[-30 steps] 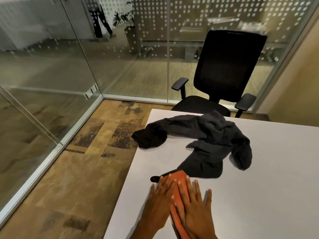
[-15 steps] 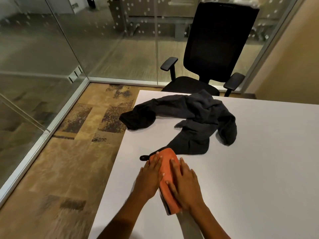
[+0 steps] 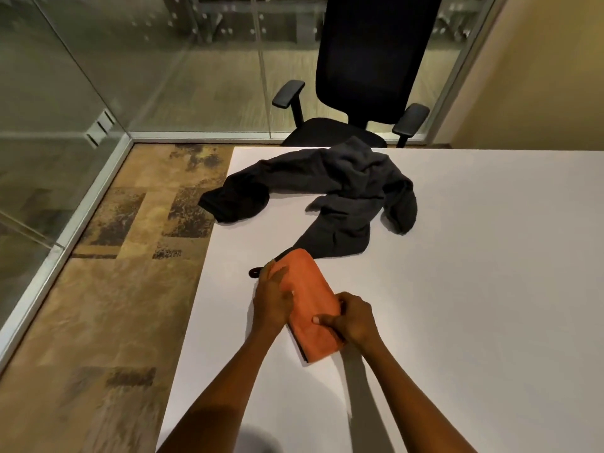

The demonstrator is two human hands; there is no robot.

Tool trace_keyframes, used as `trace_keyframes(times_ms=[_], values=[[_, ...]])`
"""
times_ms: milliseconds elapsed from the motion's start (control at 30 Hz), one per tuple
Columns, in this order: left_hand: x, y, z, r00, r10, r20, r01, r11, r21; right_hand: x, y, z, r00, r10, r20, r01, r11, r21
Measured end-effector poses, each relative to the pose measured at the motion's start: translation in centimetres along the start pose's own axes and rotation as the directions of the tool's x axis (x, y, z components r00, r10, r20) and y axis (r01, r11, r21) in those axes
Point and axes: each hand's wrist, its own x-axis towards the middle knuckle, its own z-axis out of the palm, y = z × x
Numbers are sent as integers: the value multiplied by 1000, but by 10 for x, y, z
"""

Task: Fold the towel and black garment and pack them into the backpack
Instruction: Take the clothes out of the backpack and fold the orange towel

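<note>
Towel (image 3: pixel 309 300) folded into a compact orange bundle on the table (image 3: pixel 457 289). Left hand (image 3: pixel 271 299) grips its left edge, right hand (image 3: pixel 354 318) pinches the near right side. Black garment (image 3: pixel 346 197) lies crumpled just beyond, unfolded. No backpack in view; packing not started.

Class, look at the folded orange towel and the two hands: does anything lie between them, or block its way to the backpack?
Nothing lies between them: the left hand and right hand already hold the orange towel. The black garment lies beyond it. No backpack is in view, so that path cannot be judged.
</note>
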Motion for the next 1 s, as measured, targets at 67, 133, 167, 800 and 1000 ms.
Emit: trace_keyframes(times_ms=[67,133,167,800,1000], values=[[-2,2,1,990,-134,-47,127,984,-124,-3,0,-6,1000,13,-2,-13,990,141],[-3,8,2,970,-228,-90,213,965,-151,-6,2,-12,1000,11,5,-11,967,256],[-3,10,5,961,-261,-95,243,955,-168,-9,3,-15,1000,2,2,-3,957,289],[-96,138,134,618,-176,766,781,246,-573,-155,126,-186,959,37,-281,134,814,565],[-150,179,221,578,-220,786,750,522,-406,-218,213,-237,917,176,-359,80,800,595]])
